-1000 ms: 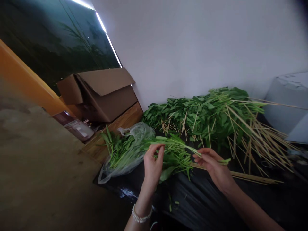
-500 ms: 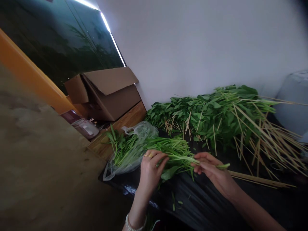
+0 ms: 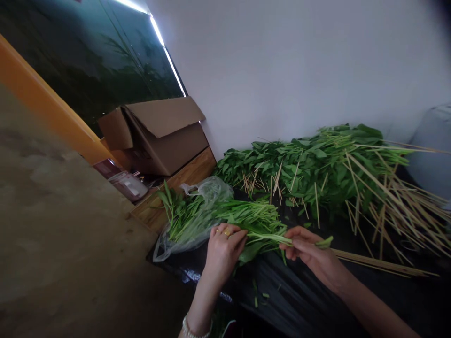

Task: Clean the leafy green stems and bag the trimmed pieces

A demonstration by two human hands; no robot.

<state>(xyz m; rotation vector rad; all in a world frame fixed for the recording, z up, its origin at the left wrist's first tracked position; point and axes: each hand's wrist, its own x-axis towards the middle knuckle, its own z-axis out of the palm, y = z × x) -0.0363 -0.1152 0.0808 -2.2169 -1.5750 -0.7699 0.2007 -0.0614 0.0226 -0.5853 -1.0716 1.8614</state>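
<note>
Between my two hands runs a pale green leafy vegetable stalk (image 3: 269, 238), lying nearly level. My left hand (image 3: 225, 244), with a ring and a beaded bracelet, is closed on its left part. The fingers of my right hand (image 3: 312, 251) pinch the stalk farther right, and a green end (image 3: 324, 242) sticks out past them. Just behind lies a heap of cut green stems (image 3: 253, 211), partly covered by my left hand. It reaches into a clear plastic bag (image 3: 211, 188) on the left.
A long pile of leafy greens (image 3: 303, 157) lies along the wall, with many thin sticks (image 3: 405, 206) in and beside it. More sticks (image 3: 380, 264) lie right of my hand. Black plastic sheeting (image 3: 292, 291) covers the surface. An open cardboard box (image 3: 172, 145) stands back left.
My left hand has lowered slightly and its fingers have drawn closer together on the stalk. My right hand keeps its pinch, almost unmoved. The view has shifted a little.
</note>
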